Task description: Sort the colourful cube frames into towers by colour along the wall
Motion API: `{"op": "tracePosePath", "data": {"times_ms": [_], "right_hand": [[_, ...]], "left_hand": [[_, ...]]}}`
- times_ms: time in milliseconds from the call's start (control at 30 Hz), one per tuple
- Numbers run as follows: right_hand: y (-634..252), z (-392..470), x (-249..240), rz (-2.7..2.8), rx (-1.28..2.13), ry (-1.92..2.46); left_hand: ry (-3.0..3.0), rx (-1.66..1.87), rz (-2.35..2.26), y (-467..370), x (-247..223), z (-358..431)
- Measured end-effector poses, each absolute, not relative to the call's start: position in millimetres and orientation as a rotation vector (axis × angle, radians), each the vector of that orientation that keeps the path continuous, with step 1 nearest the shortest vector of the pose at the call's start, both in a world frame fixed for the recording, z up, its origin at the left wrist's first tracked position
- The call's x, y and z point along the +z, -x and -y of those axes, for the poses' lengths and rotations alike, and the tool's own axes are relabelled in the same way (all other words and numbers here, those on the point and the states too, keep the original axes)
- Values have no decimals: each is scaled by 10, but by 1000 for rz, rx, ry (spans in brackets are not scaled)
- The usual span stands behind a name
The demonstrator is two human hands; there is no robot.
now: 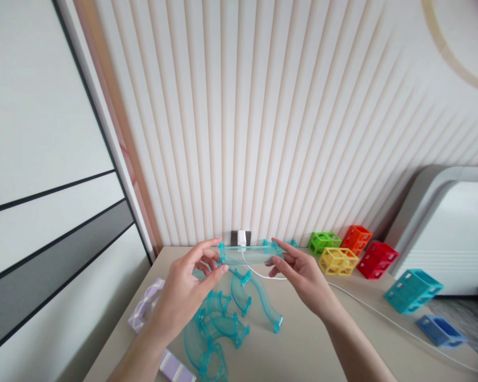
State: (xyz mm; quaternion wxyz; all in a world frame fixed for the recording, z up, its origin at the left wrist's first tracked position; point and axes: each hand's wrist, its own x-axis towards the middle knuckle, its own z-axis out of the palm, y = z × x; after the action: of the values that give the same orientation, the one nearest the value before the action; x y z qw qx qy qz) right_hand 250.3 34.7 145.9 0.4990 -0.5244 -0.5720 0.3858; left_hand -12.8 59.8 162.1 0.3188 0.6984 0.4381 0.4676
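A straight, see-through teal track piece (pixel 247 255) is held level above the table, stretched between both hands. My left hand (pixel 195 270) pinches its left end between thumb and fingers. At the other end, my right hand (pixel 292 265) grips it with the thumb in front and fingers behind. Below on the table lie several curved teal track pieces (pixel 223 321), heaped mostly under and right of my left forearm. One long curved track piece (pixel 269 307) reaches out to the right of the heap.
Open-frame blocks stand along the right: green (pixel 324 242), yellow (pixel 338 261), orange (pixel 356 240), red (pixel 377 260), teal (pixel 413 291) and blue (pixel 441 330). A white cable (pixel 366 303) runs from a wall charger (pixel 241 239) across the table (pixel 302 339). Purple patterned pieces (pixel 177 367) lie left.
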Motion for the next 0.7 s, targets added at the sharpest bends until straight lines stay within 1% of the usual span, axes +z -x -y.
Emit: {"op": "tracePosePath", "data": {"times_ms": [167, 267, 367, 500, 700], "right_hand": [[-2524, -330, 1464, 1406, 923, 1259], [-2608, -344, 1369, 1458, 873, 1269], [-2799, -445, 1146, 1500, 759, 1357], [-3173, -700, 760, 1477, 562, 1490], [-3574, -1037, 377, 1312, 364, 1637]], "left_hand": [[-1915, 1179, -1169, 140, 1614, -597], [-1972, 1089, -1170, 87, 1571, -638], [-2054, 977, -1149, -115, 1458, -770], [-2106, 801, -1157, -580, 1212, -1081], [-2034, 684, -1159, -1236, 836, -1608]]}}
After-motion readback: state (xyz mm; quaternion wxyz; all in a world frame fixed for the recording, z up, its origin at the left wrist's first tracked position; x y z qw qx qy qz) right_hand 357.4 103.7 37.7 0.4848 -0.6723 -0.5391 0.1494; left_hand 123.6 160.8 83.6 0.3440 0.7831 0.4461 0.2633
